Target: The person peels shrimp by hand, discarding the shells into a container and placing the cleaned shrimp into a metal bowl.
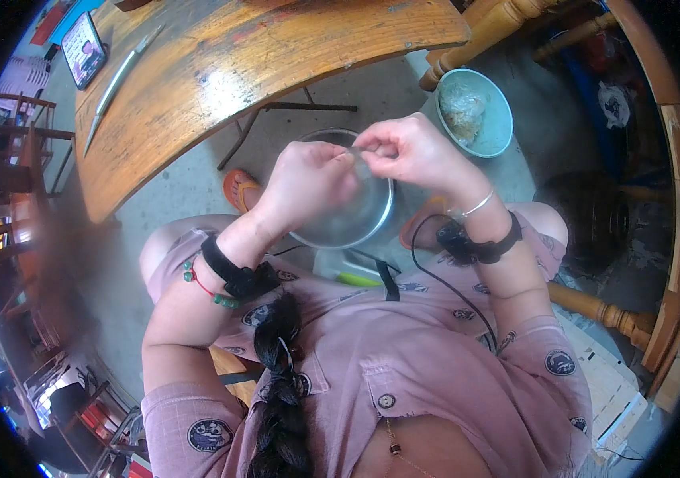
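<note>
My left hand and my right hand meet in front of me, fingertips almost touching. Both are closed in a pinch around something small and dark, too small and partly hidden to name. Motion blurs the lower fingers of my left hand. Beneath the hands is a round basin with a shiny metal rim, between my knees. My hands cover much of it, and what it contains is hard to make out.
A worn wooden table stands ahead, holding a propped phone and a long thin pale tool. A light-blue bucket with a plastic bag inside stands at the right. A black cable runs from my right wrist strap.
</note>
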Tool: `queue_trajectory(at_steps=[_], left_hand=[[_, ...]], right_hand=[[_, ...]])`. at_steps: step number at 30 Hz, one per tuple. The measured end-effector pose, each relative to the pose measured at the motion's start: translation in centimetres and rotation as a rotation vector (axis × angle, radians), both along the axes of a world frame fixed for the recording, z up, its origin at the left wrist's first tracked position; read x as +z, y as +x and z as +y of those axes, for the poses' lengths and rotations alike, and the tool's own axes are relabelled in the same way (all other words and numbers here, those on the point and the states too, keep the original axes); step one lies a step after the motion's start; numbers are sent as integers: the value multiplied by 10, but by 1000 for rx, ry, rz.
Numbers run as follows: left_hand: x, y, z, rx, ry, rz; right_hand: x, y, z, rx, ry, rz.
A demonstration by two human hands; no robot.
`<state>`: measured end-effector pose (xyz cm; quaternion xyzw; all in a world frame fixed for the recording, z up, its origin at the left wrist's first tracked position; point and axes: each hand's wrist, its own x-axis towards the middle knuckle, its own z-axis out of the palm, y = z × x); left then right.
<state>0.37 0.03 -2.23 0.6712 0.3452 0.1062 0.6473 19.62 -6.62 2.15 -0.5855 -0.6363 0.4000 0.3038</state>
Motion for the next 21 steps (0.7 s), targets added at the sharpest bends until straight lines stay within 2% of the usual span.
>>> queue_trajectory(at_steps=[10,13,15,16,17,18,19,21], left_hand=[[3,-1,-3,-39,93,13],[14,1,-4,-11,12,46],[14,1,-4,8,24,14],[14,1,-4,28,36,-17],[12,1,-4,28,37,-17],[9,2,-3,54,89,-38],[6,2,-2,80,141,-59],[4,1,-3,56,357,-53]], right_hand=[[-12,-1,0,-14,84,-54],[-25,5,1,-21,15,92],[-26,6,1,-41,-132,421],[-26,8,2,-40,-131,421],[-26,10,3,-49,-221,567],[-26,11,5,-57,-309,712],[-29,11,6,-55,-307,712],[-43,10,6,-60,-351,1019]])
